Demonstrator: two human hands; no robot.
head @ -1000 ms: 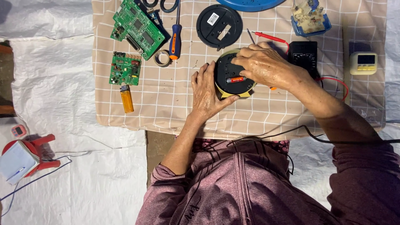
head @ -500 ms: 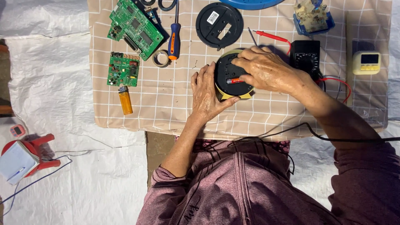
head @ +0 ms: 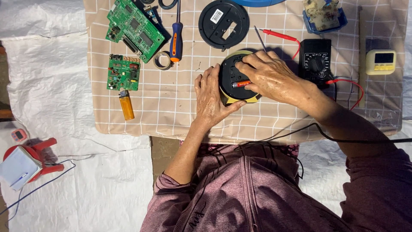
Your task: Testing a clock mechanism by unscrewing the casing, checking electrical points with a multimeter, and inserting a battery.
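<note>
Your right hand (head: 274,79) lies curled over a round black and yellow device (head: 235,78), fingertips pressing an orange probe (head: 241,83) against its open back. Your left hand (head: 211,96) cups the device's left edge, fingers loosely closed on it. The device sits mid-table on a checked cloth (head: 171,111). Its round black cover (head: 223,18) lies apart above, so it is opened and not reassembled. A multimeter (head: 315,58) sits right, two green circuit boards (head: 134,25) left.
</note>
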